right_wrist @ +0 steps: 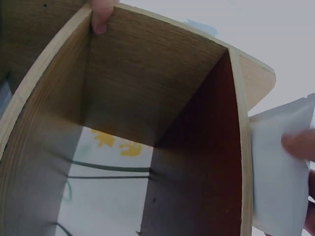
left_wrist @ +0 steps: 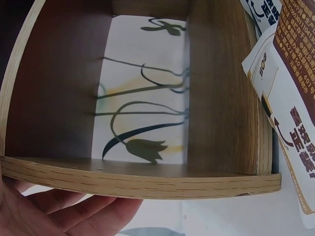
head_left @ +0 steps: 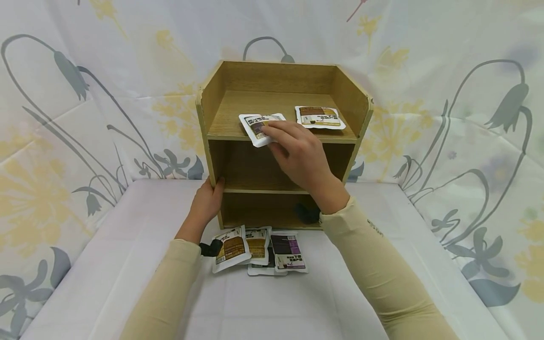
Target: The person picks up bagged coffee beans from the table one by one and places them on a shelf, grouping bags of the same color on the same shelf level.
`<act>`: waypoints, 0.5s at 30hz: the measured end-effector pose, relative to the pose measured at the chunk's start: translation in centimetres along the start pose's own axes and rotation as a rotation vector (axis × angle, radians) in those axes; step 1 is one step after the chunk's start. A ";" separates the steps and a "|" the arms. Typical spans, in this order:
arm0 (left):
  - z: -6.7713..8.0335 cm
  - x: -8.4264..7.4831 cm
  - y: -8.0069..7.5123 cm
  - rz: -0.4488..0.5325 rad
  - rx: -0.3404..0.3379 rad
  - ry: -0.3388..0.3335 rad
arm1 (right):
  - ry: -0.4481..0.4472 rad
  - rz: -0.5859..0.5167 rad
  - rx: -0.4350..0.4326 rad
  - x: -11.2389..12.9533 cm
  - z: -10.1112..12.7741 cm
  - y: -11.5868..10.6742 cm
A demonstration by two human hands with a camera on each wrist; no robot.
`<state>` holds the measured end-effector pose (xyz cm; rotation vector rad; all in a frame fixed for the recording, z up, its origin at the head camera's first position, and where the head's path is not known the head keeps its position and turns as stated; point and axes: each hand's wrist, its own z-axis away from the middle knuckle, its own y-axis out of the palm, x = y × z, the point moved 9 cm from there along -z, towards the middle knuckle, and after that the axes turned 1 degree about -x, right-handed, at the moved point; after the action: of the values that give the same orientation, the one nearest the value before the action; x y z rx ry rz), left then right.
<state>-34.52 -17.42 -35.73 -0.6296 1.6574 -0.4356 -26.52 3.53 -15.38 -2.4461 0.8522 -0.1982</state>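
White-edged pouch (head_left: 255,127) sits in right grip (head_left: 301,153) at wooden shelf (head_left: 272,101).

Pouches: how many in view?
6: held pouch in the right hand; shelf pouch on the top shelf; overlapping on the table, left pouch, middle pouch, right pouch, bottom pouch. More may be hidden.

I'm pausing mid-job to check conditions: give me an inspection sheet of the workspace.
Surface: white cloth under the work.
Job's things: wooden shelf unit; one top packet lying on its upper board, right side; at least four overlapping loose packets on the cloth in front.
Clutter: nothing seen.
Left grip: holds the unit's left side wall.
Right grip: holds another packet at the upper board's front edge; contact with wood unclear.
Cables: nothing seen.
Surroundings: floral-print backdrop.
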 end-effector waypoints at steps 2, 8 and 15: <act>0.0 0.0 0.0 -0.002 -0.004 0.004 | 0.018 -0.001 0.031 0.0 -0.1 0.2; 0.0 -0.1 -0.1 -0.004 -0.011 0.003 | 0.060 0.013 0.108 -0.2 -0.7 0.9; 0.1 0.1 0.0 0.002 0.001 -0.024 | 0.076 0.058 0.129 -0.4 -1.3 1.7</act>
<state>-34.47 -17.44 -35.80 -0.6309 1.6344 -0.4257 -28.15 2.12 -15.12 -2.3040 0.9129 -0.3170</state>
